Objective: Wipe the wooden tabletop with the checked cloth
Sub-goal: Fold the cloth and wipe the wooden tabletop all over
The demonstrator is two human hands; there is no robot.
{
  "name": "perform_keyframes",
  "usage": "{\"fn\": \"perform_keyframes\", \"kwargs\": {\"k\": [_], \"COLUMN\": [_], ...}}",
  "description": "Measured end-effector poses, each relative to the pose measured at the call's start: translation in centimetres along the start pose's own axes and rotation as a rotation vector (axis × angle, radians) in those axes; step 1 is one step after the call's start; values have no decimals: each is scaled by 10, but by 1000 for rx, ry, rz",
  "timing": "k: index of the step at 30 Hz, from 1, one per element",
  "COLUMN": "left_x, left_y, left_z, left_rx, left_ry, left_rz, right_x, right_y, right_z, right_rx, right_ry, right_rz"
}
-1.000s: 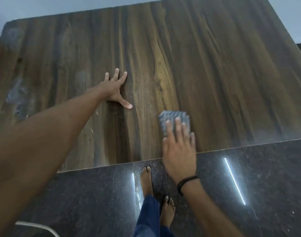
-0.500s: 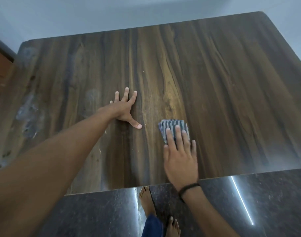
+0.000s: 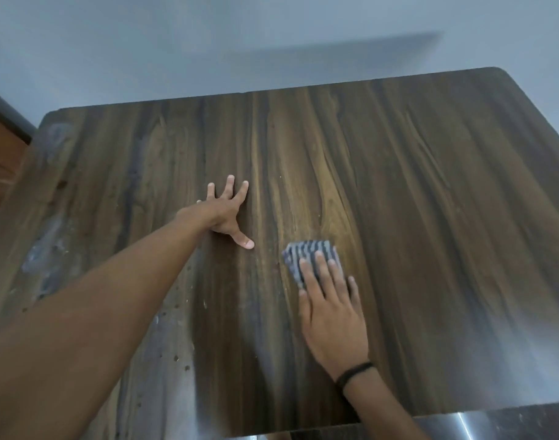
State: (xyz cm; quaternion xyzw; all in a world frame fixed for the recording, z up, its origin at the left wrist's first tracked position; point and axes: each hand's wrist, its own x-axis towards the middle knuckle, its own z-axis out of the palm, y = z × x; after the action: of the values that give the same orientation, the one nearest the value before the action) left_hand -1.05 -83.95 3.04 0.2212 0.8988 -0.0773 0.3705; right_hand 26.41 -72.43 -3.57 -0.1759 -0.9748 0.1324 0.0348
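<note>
I see the right grip (image 3: 333, 315) lying flat, fingers straight, pressing the folded checked cloth (image 3: 306, 250) onto the wooden desk (image 3: 430, 217) just right of frame centre. The left grip (image 3: 225, 214) is spread wide, palm down on bare wood, up and left of the cloth and apart from it. Pale smears (image 3: 46, 249) at the left edge may be dust; blur hides the detail.

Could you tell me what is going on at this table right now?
A person is wiping the wooden tabletop. The right hand presses a folded checked cloth flat on the wood with straight fingers. The left hand rests spread on the tabletop, to the left of the cloth and apart from it. Pale smudges show near the table's left edge.
</note>
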Motion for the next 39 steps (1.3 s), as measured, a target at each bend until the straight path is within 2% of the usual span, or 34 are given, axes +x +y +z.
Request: {"fn": "perform_keyframes", "kwargs": {"k": [3,5,7,9,11,14,16,19,23,27,31,36,39], "left_x": [4,6,10,16,27,45,54,62,67,65,67,67,66], "left_y": [-3,-5,-9,-14,-20,-29,-32,-33,-37,-35,-37,-36,-36], "left_z": [3,4,0,-12,-33,-64,-72,-72,-65,-70,-68,-68,-68], "left_rx": [-30,-5,45,56,4,-49,-33,-22,-39,-24,-33,-36,-32], "left_ry": [-14,-22,-38,-29,4,34,22,-34,-12,-48,-50,-67,-74], "left_rz": [14,34,41,36,25,11,6,5,43,44,65,60,71], "right_x": [43,36,31,68,103,98,102,147,137,193,195,249,227], "right_y": [-17,-18,0,7,-10,-15,-3,-18,-14,-14,-22,-31,-31], "right_z": [-1,3,-3,-6,-6,3,0,3,10,6,10,5,10], "right_rx": [33,17,7,22,44,16,3,30,-23,13,-21,38,-10], "right_ry": [-38,-62,-90,-25,-35,-51,-45,12,-42,45,-34,-5,-3], "right_rz": [143,27,-10,72,167,17,26,158,10,191,55,203,51]}}
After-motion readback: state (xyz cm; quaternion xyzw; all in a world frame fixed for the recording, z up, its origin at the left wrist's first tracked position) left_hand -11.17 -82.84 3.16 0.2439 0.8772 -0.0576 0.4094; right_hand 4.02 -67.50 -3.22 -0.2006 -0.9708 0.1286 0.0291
